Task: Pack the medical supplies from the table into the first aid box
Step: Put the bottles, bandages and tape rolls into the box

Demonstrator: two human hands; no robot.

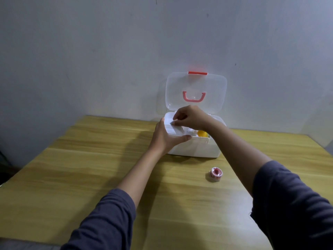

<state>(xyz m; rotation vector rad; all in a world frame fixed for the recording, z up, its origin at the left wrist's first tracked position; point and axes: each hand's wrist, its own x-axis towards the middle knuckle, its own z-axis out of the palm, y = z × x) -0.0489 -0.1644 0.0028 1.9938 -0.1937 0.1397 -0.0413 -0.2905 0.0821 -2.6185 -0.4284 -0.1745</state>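
Wooden table (72, 177) fills the view, with the white first aid box (194, 150) at its far edge by the wall and its clear lid (212, 87) standing open. Your left hand (164, 138) grips the box's front-left corner, thumb along the front rim. Your right hand (191, 117) is over the box's left side, fingers pinched. Tape roll (214, 174) lies on the table near the box front; yellow item (202, 133) sits inside — small pale packet (173, 122) in your right pinch.

there is one first aid box (194, 148), one clear lid (196, 83), one white inner tray (173, 131), one yellow item (202, 133), one small greyish piece (173, 122), one roll of tape (214, 174), one wooden table (90, 159), two hands: left hand (165, 138), right hand (192, 118).
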